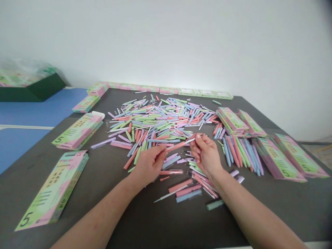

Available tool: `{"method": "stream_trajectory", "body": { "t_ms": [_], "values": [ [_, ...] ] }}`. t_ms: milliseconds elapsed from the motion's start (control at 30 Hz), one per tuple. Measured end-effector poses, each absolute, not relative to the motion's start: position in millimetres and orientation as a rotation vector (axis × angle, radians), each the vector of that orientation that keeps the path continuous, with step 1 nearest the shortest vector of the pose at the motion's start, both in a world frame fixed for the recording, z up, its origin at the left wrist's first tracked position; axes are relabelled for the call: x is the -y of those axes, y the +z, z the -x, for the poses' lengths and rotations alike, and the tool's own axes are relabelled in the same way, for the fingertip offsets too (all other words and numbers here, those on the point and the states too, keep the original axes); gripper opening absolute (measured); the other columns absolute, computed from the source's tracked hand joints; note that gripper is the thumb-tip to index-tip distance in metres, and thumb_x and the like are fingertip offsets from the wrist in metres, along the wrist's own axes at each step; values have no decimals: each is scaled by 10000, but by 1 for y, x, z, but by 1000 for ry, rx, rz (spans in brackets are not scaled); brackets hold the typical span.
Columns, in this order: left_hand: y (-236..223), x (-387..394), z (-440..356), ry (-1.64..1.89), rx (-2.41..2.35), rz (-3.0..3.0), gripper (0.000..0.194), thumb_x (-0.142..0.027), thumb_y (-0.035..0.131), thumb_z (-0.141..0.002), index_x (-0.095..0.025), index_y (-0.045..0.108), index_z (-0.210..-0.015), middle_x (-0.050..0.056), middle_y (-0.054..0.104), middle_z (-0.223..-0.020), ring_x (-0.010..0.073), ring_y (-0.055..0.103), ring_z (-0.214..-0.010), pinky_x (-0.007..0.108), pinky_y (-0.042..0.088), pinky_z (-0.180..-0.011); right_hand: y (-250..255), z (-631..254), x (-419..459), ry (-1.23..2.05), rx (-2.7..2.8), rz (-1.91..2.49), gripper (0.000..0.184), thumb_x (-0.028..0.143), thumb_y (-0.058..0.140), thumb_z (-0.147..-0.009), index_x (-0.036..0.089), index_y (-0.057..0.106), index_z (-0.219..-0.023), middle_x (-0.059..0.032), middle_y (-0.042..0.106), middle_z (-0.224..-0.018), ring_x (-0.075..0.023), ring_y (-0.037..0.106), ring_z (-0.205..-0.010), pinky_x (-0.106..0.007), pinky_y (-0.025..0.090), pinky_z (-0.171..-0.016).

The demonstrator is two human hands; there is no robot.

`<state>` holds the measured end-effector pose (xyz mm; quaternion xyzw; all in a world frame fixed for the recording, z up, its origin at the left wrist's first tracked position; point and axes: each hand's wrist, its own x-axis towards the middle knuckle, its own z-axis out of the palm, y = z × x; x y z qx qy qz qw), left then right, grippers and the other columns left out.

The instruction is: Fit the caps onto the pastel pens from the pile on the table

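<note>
My left hand point(149, 162) pinches the end of a pink pen barrel point(176, 146) with a thin white refill point(190, 140) sticking out of its far end. My right hand point(205, 153) has its fingers curled around that far end and the refill tip. Both hands hover just above a dark table point(121, 207), in front of a big loose heap of pastel pen parts point(158, 121) in pink, green, blue and purple. More pen parts lie below my right wrist point(189, 190).
Flat green-and-pink boxes marked 5 lie at the left point(54, 190) point(77, 131) and right point(280, 159) point(232, 119). A row of assembled pens point(241, 152) lies right of my right hand. More boxes line the table's far edge point(166, 90). A green bin point(28, 84) stands far left.
</note>
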<state>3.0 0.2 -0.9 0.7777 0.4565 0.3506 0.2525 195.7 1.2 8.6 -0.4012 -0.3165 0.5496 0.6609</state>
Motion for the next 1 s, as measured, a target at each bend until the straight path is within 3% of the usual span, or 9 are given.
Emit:
{"method": "stream_trajectory", "body": {
  "t_ms": [233,433,667,1000],
  "values": [
    [-3,-1,-3,1014,-1223,-2164,241,-225,476,-910,-129,681,-991,45,689,-711,144,625,-627,242,496,-631,8,-196,0,1248,717,865,227,328,749,-728,152,608,-703,44,523,-574,-3,289,-386,-87,206,-303],
    [4,2,-4,906,-1237,-2055,288,-264,500,-905,-140,628,-1132,45,701,-804,113,595,-559,221,487,-559,7,-197,-2,1206,706,890,223,350,729,-740,162,608,-733,49,497,-572,-12,287,-385,-93,201,-293],
    [-1,1,-4,971,-1153,-1828,316,-281,564,-879,-118,636,-1140,2,639,-616,101,592,-480,192,488,-485,11,-199,-2,1280,660,878,158,278,708,-731,149,618,-738,35,511,-552,-13,285,-371,-96,187,-285],
    [-3,5,-6,1086,-1075,-1747,285,-265,569,-879,-113,676,-1096,6,655,-603,72,563,-436,162,481,-435,10,-197,-2,1314,663,856,187,274,746,-707,148,608,-720,36,527,-556,-4,272,-362,-81,192,-281]
  ]
}}
